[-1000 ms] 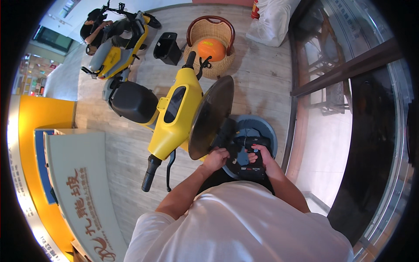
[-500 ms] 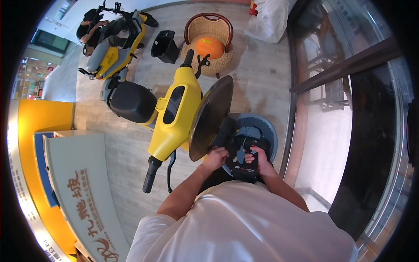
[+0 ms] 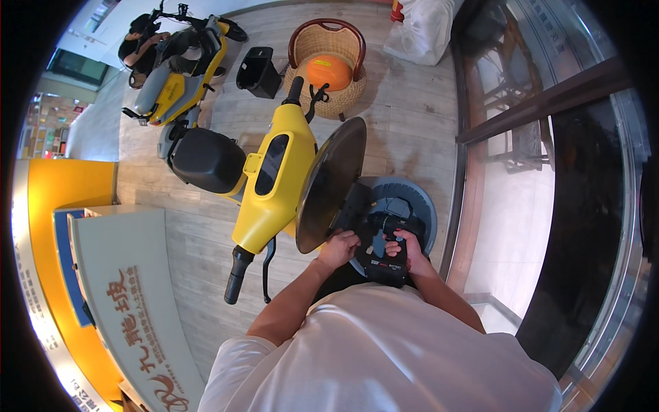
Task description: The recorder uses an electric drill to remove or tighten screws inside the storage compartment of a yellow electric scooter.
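Observation:
My right hand (image 3: 408, 251) is closed around the grip of a black cordless power tool (image 3: 386, 269), whose battery base is toward me. The tool's front end points toward the dark, large round disc (image 3: 334, 182) on the front of a yellow scooter (image 3: 283, 147). My left hand (image 3: 338, 248) is closed at the lower edge of that disc, left of the tool. Whatever its fingers grip is hidden. Beneath the tool is a grey round tub-like thing (image 3: 424, 199) with dark items inside.
A black bin (image 3: 259, 74) and a wicker chair (image 3: 328, 44) holding an orange helmet (image 3: 328, 72) stand beyond the scooter. At far left, a person (image 3: 141, 51) is beside another yellow scooter (image 3: 180, 89). A white counter (image 3: 127, 261) is to my left, a glass door frame (image 3: 535, 103) to my right.

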Motion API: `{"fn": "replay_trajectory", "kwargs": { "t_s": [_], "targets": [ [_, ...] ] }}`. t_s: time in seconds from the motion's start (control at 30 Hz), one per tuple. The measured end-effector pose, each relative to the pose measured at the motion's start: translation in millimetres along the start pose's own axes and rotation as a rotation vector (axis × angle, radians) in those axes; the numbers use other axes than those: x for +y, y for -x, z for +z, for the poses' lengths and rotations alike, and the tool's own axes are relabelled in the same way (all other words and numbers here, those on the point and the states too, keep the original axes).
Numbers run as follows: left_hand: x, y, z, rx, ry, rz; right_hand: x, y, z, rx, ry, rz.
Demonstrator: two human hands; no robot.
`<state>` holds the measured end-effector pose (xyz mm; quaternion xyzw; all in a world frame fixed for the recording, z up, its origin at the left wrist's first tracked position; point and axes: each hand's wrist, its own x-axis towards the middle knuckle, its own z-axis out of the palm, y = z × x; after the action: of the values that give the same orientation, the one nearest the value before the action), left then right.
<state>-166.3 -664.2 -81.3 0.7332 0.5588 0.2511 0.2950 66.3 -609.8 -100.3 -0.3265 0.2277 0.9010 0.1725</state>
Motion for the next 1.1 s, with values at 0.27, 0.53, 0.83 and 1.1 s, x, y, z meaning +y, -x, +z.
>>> {"fn": "replay_trajectory", "kwargs": {
  "t_s": [0.27,0.53,0.83,1.1],
  "targets": [
    [-0.1,-1.1,-1.5,-0.012,0.003,0.001,1.6,2.6,2.8,0.021,-0.004,-0.002],
    [1.2,-1.5,-1.5,0.0,0.008,0.014,-1.5,-0.1,-2.7,-0.024,-0.015,0.023],
    [2.8,-0.8,0.9,0.011,-0.004,0.024,-1.6,-2.1,14.3,0.048,0.053,0.003],
    [0.7,-2.5,2.8,0.014,0.015,-0.003,-11.9,0.4,10.9,0.05,0.086,0.066]
  ]
}}
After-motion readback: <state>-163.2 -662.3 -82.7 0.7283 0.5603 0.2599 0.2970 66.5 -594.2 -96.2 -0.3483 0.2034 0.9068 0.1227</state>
